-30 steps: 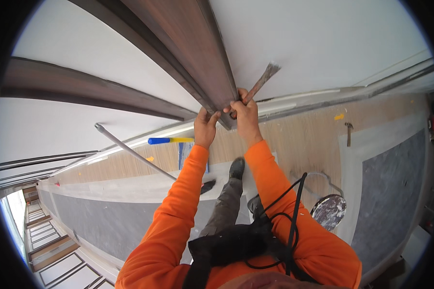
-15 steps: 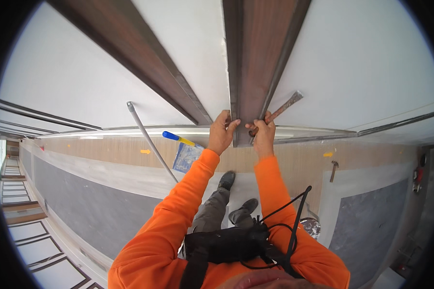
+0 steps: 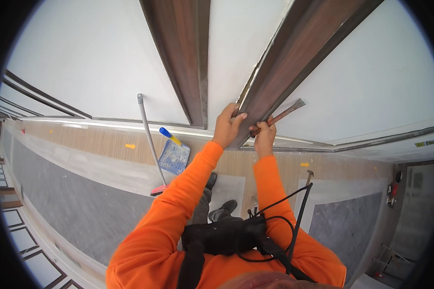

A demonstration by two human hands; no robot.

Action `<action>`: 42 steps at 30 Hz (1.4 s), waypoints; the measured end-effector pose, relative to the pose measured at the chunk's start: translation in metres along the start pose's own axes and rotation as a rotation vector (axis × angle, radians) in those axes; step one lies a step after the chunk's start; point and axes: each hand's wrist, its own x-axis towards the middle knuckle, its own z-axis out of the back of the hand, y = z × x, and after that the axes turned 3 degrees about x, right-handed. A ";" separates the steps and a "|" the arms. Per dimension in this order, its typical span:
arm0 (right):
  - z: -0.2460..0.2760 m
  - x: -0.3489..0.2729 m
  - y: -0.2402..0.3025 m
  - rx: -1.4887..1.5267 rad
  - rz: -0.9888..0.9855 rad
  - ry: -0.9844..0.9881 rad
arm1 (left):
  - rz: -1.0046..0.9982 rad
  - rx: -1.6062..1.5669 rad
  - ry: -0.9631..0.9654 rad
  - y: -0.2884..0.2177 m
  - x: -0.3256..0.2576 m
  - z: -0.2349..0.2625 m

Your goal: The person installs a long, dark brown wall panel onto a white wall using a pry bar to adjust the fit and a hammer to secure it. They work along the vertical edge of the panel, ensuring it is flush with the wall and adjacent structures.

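A person in bright orange sleeves reaches both arms up to a dark brown wooden trim strip [image 3: 294, 72] that runs diagonally across a white wall. The left hand [image 3: 228, 126] wraps its fingers [image 3: 240, 117] around the lower end of the strip, its grip closed on the wood. The right hand [image 3: 264, 137], just beside it and slightly lower, is clenched around the handle of a metal chisel [image 3: 283, 114], whose flat blade points up and to the right, lying against the strip's right edge above the fist. A second dark trim strip [image 3: 183, 58] runs along the wall to the left, well apart from the hands. On the floor below, a blue dustpan [image 3: 174, 156] with a yellow-and-blue handle lies on pale wood-look flooring; whether anything is in it cannot be told. A broom [image 3: 150, 139] with a grey shaft and a red head leans against the wall just beside the dustpan. Farther right a hammer [image 3: 308, 176] lies on the floor near a grey stone-like panel. A black harness with looped black cables [image 3: 275, 226] hangs at the person's chest, above dark shoes.
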 end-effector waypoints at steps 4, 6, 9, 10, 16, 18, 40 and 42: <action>-0.003 -0.006 0.002 0.020 -0.001 0.036 | 0.113 0.010 0.136 -0.013 0.002 0.012; -0.005 -0.002 0.009 0.030 0.002 0.077 | 0.059 0.001 0.124 -0.059 0.023 0.015; -0.001 0.002 0.013 0.017 -0.019 0.131 | 0.091 -0.070 0.143 -0.066 0.034 0.018; 0.003 0.003 0.012 0.008 -0.017 0.143 | 0.121 -0.100 0.159 -0.059 0.033 0.018; -0.015 -0.003 0.029 0.045 -0.023 0.148 | -0.005 -0.040 0.084 -0.047 0.032 0.012; -0.017 -0.008 0.032 0.057 -0.034 0.133 | 0.017 0.055 0.139 -0.059 0.028 0.018; -0.075 -0.013 0.135 0.016 0.182 0.234 | 0.083 -0.475 0.248 -0.135 0.071 0.026; -0.071 -0.012 0.128 0.056 0.174 0.229 | 0.071 -0.473 0.247 -0.128 0.068 0.023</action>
